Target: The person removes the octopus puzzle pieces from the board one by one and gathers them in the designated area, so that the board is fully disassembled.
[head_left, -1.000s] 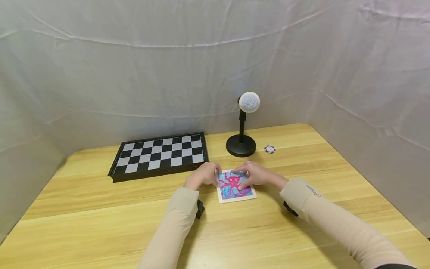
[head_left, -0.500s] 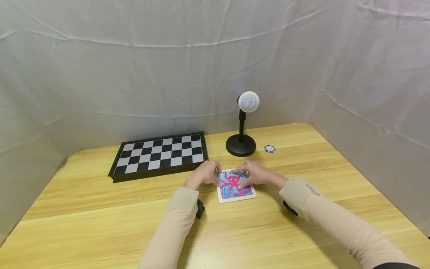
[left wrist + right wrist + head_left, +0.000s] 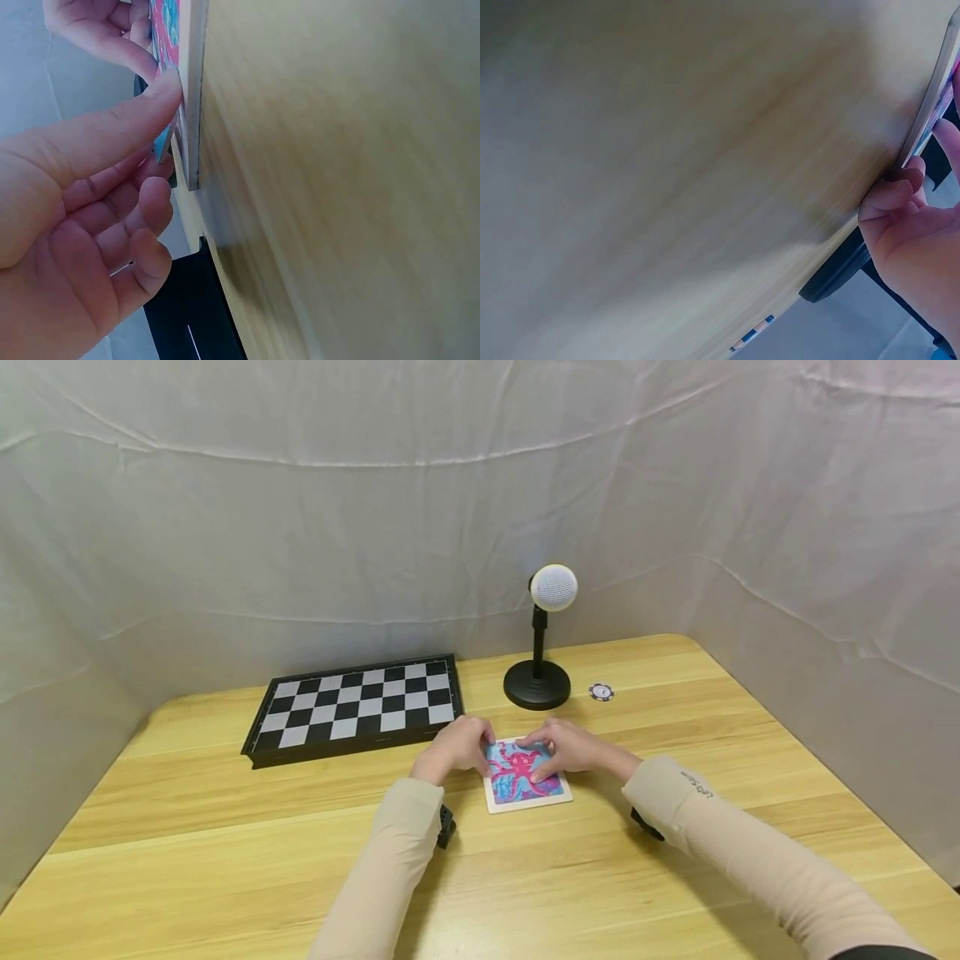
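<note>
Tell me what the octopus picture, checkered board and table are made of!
Octopus picture: perhaps wood or thick card; its edge is pale and thick.
Checkered board: probably plastic; its black rim looks smooth and even.
Table: wood or wood-look laminate, with grain streaks and a soft shine.

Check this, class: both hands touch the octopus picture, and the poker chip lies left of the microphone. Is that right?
Not quite: the head view shows the poker chip lying right of the microphone, not left. The rest holds: the left hand and right hand both touch the octopus picture.
</note>
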Motion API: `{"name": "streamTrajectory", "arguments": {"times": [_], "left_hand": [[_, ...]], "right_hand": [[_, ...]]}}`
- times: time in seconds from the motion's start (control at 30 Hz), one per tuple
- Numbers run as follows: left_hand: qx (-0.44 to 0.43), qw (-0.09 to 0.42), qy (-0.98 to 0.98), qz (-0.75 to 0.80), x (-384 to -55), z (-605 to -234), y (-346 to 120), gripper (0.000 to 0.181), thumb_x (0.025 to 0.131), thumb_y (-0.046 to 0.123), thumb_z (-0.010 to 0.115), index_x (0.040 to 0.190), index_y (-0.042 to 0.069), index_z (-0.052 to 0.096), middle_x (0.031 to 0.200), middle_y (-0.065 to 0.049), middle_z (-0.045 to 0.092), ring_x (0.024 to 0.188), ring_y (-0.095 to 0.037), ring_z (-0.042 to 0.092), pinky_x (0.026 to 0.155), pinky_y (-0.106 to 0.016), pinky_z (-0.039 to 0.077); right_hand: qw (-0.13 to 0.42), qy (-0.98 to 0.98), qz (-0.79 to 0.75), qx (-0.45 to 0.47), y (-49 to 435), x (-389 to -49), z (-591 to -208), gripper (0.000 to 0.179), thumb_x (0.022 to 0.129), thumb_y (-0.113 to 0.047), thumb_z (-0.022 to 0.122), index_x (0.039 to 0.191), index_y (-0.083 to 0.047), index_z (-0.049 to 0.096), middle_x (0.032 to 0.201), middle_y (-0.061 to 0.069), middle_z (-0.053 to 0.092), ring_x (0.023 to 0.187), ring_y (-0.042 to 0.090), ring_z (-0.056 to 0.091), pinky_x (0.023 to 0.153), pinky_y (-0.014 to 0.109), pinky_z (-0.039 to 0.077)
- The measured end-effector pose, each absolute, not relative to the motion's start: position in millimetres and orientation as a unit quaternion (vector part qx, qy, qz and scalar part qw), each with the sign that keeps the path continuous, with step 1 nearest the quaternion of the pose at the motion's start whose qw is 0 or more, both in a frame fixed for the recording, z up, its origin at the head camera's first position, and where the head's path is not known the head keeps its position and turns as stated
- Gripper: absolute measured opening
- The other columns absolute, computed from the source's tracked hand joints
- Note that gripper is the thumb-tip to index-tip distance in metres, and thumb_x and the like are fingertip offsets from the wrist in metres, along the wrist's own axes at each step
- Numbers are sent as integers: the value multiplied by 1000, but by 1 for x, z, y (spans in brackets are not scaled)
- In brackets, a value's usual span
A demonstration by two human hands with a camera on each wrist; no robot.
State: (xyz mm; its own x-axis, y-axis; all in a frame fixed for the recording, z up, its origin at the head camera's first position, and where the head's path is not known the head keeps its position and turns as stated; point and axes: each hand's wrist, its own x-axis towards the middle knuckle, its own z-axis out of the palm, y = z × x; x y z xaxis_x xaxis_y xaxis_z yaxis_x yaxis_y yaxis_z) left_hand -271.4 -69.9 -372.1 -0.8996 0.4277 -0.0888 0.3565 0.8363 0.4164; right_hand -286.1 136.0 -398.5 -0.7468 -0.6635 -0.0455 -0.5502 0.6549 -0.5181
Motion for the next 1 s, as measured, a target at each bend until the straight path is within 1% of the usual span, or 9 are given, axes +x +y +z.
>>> {"name": "streamTrajectory", "arguments": {"times": [0.17,0.27,0.37,0.53,0.73,0.87,1.0], "left_hand": [[211,84,953,199,-270,-371,-70,38,61,11,82,92,6,61,83,-1,55,77,-15,48,72,-28,42],[219,75,950,209,-270,-371,-71,38,62,9,82,94,5,62,84,-2,57,77,-15,49,73,-28,43],[224,68,947,219,-270,-371,-73,32,66,7,78,96,4,64,87,-3,60,80,-16,52,76,-28,44],[229,60,942,237,-271,-372,-74,19,76,3,69,95,3,67,91,-6,63,84,-18,55,79,-30,45],[235,48,932,271,-271,-375,-74,12,81,-1,61,91,1,68,87,-7,64,80,-17,55,74,-28,45],[218,54,925,305,-271,-377,-74,13,82,-1,57,90,1,68,87,-7,63,79,-16,54,72,-27,45],[202,59,917,339,-272,-379,-75,14,82,0,56,89,1,68,85,-6,62,76,-15,51,67,-25,43]], "right_hand": [[119,903,-245,-332,135,-285,-397,58,69,-34,75,119,-10,59,96,0,54,79,15,39,67,27,35],[121,904,-245,-328,135,-284,-397,58,69,-34,75,119,-10,58,93,0,53,78,16,38,66,27,34],[122,905,-245,-325,135,-284,-397,58,69,-34,75,120,-11,58,91,0,51,78,16,38,66,27,34],[119,906,-243,-327,135,-283,-397,58,69,-34,75,119,-11,59,89,-1,50,77,16,38,65,27,34],[115,905,-242,-330,135,-282,-396,58,68,-34,76,118,-10,59,91,-1,53,77,16,39,65,27,34],[110,904,-240,-336,135,-281,-396,58,68,-33,76,118,-10,59,91,-1,53,76,15,38,65,26,34],[107,902,-241,-343,135,-283,-396,58,68,-33,76,118,-9,59,89,-1,52,75,15,38,64,26,34]]}}
